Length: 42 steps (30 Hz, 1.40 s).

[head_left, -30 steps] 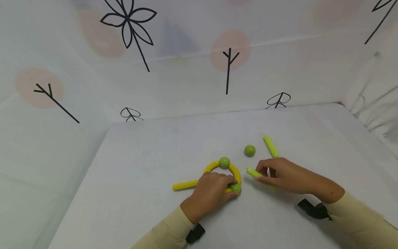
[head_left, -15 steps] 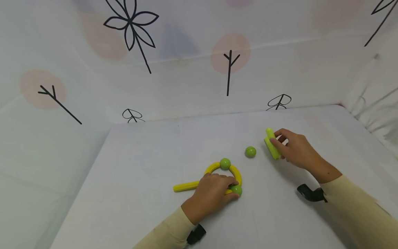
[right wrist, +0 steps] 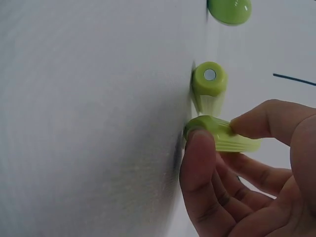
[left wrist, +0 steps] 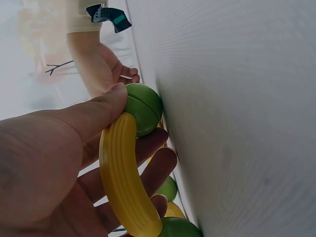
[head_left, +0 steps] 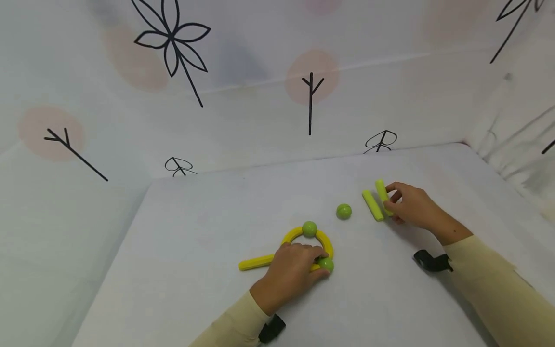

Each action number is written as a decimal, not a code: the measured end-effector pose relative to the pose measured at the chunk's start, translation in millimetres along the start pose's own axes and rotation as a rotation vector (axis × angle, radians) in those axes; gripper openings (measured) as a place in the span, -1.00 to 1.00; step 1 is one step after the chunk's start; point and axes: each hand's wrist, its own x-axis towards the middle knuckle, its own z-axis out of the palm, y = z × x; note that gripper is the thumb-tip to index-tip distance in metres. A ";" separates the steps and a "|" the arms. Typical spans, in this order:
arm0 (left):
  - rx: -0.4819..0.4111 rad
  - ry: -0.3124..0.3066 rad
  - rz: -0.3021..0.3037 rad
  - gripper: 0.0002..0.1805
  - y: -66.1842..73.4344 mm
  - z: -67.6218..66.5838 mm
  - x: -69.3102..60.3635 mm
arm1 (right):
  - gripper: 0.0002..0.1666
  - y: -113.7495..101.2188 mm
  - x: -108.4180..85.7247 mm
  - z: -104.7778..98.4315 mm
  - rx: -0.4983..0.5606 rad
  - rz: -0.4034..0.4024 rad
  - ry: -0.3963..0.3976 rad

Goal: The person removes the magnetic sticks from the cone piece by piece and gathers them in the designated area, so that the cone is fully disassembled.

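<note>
My left hand grips a ring of yellow curved bars with green balls. In the left wrist view its thumb presses a green ball joined to a ribbed curved bar, with fingers behind the bar. Another green ball sits at the ring's far side, and a straight yellow rod extends left; the hand hides their joint. My right hand pinches a lime-green rod between thumb and fingers. A second lime rod lies just left of it.
A loose green ball rests on the white table, between the ring and the lime rods. In the right wrist view the lying rod shows a round silver disc in its end. Patterned white cloth rises behind and beside the table.
My right hand has carried the lime rod away from the ring to the far right, first over the lying rod, then down to its right. The left hand keeps its grip.
</note>
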 end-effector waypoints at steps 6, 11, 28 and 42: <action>-0.002 -0.021 -0.018 -0.63 0.3 -2.3 1.5 | -0.30 0.0 3.3 0.2 -0.017 0.002 -0.019; -0.003 -0.030 -0.023 -0.63 0.3 -2.4 2.4 | -0.29 0.6 2.8 0.9 -0.020 -0.010 -0.034; 0.002 -0.031 -0.040 -0.63 -0.1 0.9 0.7 | -0.41 0.4 0.6 4.2 -0.073 -0.055 0.056; 0.023 -0.050 0.103 -0.65 -0.1 -1.6 1.6 | -0.65 -65.1 -49.9 30.8 -0.010 -0.416 0.118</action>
